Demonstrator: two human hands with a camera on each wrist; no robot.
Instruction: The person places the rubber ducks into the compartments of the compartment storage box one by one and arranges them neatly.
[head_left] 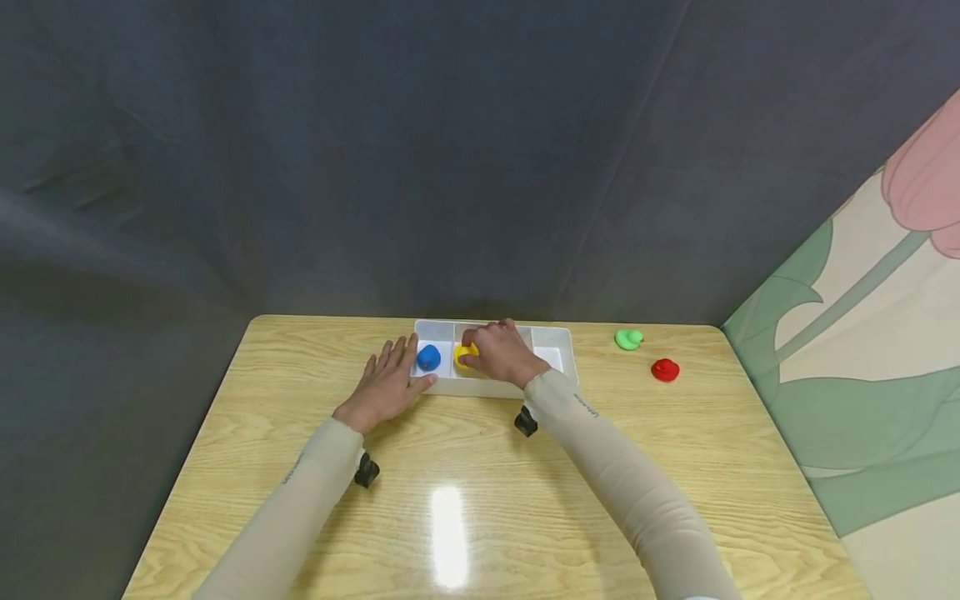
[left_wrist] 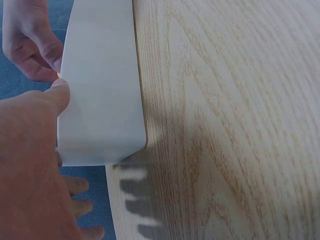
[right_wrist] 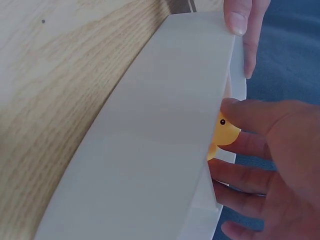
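A white divided tray (head_left: 480, 387) lies at the far edge of the table. Its left compartment holds a blue rubber duck (head_left: 428, 357). In the middle compartment is a yellow rubber duck (head_left: 462, 357), whose head and eye show in the right wrist view. My right hand (head_left: 501, 353) reaches over the tray and pinches this yellow duck (right_wrist: 228, 134) between thumb and fingers. At the tray's left end rests my left hand (head_left: 384, 390), fingers straight and spread, its thumb on the front rim. The yellow duck's lower part is hidden by the tray wall.
Right of the tray, a green rubber duck (head_left: 628, 339) and a red rubber duck (head_left: 665, 370) sit on the wooden table (head_left: 375, 533). A dark curtain (head_left: 450, 167) hangs behind the table, and a flower-patterned surface (head_left: 862, 350) borders its right side.
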